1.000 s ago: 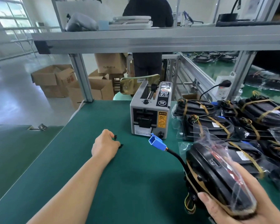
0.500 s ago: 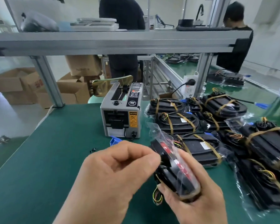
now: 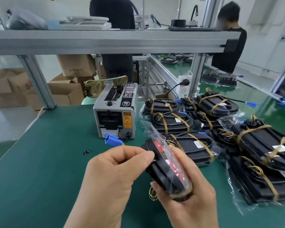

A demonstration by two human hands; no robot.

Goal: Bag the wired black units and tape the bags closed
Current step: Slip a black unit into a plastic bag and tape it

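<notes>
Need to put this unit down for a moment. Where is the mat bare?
Bare: green mat left of the tape dispenser, up to the frame post, bar two small black bits. Crowded: right of the dispenser, bagged units lie packed together.

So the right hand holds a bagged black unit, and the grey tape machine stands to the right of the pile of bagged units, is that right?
Not quite. In the head view the grey tape machine stands to the left of the pile of bagged units, not to the right. The rest holds: the right hand holds a bagged black unit.
</notes>
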